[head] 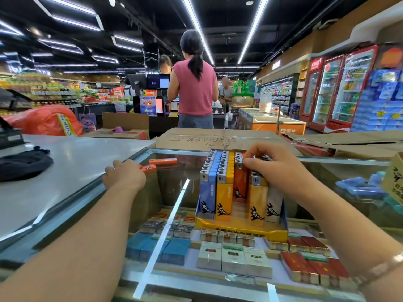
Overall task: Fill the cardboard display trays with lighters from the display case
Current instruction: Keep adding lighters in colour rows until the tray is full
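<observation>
While cigarette packs [234, 258] lie nearest, in rows under the glass [174, 214] of the case, the tray [242, 229] stands on top of that glass: a cardboard stand with a yellow front lip printed in dark characters too blurred to read, and blue side walls. Lighters [224, 184] stand upright in it in tight rows, each with a silver metal cap; the rows run blue, yellow, orange, yellow and white, and each body carries a dark leaping-animal logo with lettering I cannot make out. The orange row begins further back than the others, leaving bare slots at the front. The right hand [274, 168] reaches over the right rows, fingers curled and thumb pinching the caps of lighters there; how many it holds I cannot tell. The left hand [124, 176] rests at the case's left edge, fingers curled round an orange lighter [149, 168], with another orange lighter [163, 161] lying flat on the glass just beyond. Behind the tray lies flat cardboard [218, 138] with handwritten characters, upside down and unreadable. Further off, a person in a pink top [195, 88] stands at a checkout.
</observation>
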Tool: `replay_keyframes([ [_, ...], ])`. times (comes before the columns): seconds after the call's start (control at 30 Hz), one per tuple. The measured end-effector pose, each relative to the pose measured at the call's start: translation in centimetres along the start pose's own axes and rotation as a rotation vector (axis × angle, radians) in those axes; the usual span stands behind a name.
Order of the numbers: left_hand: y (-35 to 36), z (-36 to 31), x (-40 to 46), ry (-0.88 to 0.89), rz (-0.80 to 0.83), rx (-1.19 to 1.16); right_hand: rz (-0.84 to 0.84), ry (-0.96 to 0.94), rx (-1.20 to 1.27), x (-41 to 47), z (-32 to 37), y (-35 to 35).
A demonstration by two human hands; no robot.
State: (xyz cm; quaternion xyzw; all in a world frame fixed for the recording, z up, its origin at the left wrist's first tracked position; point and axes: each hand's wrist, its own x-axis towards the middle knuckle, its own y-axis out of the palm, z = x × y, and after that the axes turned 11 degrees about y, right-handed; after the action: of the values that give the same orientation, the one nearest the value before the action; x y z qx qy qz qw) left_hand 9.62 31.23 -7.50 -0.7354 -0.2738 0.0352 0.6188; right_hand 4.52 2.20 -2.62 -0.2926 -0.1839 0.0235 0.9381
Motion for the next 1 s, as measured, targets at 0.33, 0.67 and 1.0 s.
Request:
replay_keyframes([
  [0.33,1.0,-1.0,0.3,0.209,-0.014,-0.044,-0.018,-0.052,-0.011,0.2,-0.2,0.0],
  [0.67,1.0,-2.0,0.1,0.261,0.004,0.129,-0.036,-0.037,-0.014,0.4,-0.4,0.1],
  [1.0,0.5,-3.2,0.9,0.411,-0.242,-0.111,-0.012,-0.035,-0.014,0.2,-0.3,0.1],
])
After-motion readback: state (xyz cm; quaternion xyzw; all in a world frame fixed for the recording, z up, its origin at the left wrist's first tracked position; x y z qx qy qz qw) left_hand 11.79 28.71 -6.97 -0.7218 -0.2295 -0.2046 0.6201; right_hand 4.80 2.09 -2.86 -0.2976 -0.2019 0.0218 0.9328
